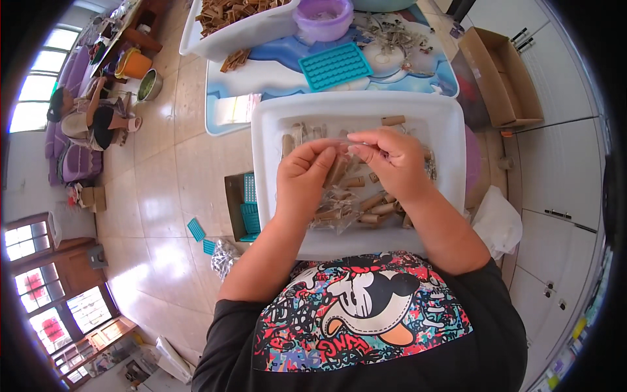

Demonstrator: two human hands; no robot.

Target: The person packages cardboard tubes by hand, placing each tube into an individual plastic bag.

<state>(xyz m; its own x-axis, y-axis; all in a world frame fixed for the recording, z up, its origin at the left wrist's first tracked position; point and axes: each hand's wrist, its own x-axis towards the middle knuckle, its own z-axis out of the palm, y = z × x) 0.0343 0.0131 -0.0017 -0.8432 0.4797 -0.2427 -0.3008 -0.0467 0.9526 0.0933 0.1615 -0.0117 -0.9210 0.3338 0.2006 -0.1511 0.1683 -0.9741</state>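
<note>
Above a white plastic tub, my left hand and my right hand meet with thumbs and fingertips pinched together. Between them they grip the top edge of a small clear plastic bag, which hangs down with a brown cylindrical piece showing inside. Below lie several brown cardboard-like tubes, some loose and some in clear bags. My fingers partly cover the bag's opening, so whether it is sealed is hidden.
Behind the tub, a blue-and-white table bears a teal ridged tray, a purple bowl and a white bin of brown pieces. A cardboard box stands right, beside cabinets. Another person sits far left.
</note>
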